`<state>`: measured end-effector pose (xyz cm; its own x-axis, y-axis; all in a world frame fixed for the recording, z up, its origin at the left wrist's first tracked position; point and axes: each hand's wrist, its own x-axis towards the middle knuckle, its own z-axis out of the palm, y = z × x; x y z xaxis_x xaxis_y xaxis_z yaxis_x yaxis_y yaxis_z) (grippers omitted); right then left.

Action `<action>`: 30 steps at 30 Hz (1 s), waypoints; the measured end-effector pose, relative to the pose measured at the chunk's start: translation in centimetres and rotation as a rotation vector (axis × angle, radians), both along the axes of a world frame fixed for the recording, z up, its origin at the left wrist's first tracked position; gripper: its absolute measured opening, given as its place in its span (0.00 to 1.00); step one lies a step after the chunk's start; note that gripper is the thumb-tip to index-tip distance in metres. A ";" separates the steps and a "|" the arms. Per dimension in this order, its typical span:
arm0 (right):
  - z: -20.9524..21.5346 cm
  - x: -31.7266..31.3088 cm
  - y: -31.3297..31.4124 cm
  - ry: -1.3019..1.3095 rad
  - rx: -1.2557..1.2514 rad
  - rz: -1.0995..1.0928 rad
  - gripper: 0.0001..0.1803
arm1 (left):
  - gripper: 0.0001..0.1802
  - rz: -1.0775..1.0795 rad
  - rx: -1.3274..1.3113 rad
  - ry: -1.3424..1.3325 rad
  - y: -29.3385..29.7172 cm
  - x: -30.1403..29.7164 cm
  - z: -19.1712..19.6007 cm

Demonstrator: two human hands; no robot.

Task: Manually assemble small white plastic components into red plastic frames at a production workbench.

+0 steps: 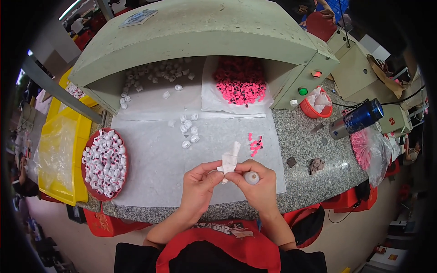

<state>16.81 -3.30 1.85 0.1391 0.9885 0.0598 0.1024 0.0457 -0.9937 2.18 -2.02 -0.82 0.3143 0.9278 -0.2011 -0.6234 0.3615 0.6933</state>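
My left hand (200, 185) and my right hand (256, 184) meet over the white sheet, fingertips pinching a piece of white cloth or tissue (231, 157) that sticks up between them. Whether something small sits inside it is hidden by the fingers. Tucked in my right hand is a small whitish bottle (251, 178), its round end facing me. Just beyond my right hand lies a loose group of small pink and dark pieces (256, 144). Several small white lumps (186, 126) rest on the sheet ahead of my left hand.
A grey-green cabinet (195, 43) stands open-fronted at the back, with a pink heap (240, 86) and white lumps inside. On the left are a red dish (106, 198) of white-and-pink pieces and a yellow tray (82, 182). A red basket (314, 109) and blue flask (359, 117) are on the right.
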 end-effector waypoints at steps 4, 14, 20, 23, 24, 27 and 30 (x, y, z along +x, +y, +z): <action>0.2 1.5 0.2 -0.180 0.047 -0.026 0.05 | 0.13 -0.121 -0.006 0.040 0.1 -0.2 -0.3; -8.6 15.4 4.6 -0.445 0.085 -0.694 0.10 | 0.15 -0.174 -0.233 -0.135 0.5 0.9 0.8; -9.9 16.8 5.5 -0.892 -0.133 -0.823 0.21 | 0.14 -0.136 -0.260 -0.119 0.6 1.0 1.0; -10.0 16.7 5.9 -0.925 -0.255 -0.834 0.24 | 0.14 -0.118 -0.226 -0.104 0.6 1.0 0.9; -10.1 16.8 5.9 -0.942 -0.258 -0.818 0.24 | 0.13 -0.111 -0.213 -0.094 0.6 1.0 1.0; -10.9 17.3 5.8 -0.946 -0.243 -0.816 0.25 | 0.13 -0.108 -0.183 -0.078 0.5 1.0 1.2; -11.5 17.6 5.7 -0.966 -0.212 -0.827 0.26 | 0.13 -0.106 -0.164 -0.070 0.5 1.0 1.1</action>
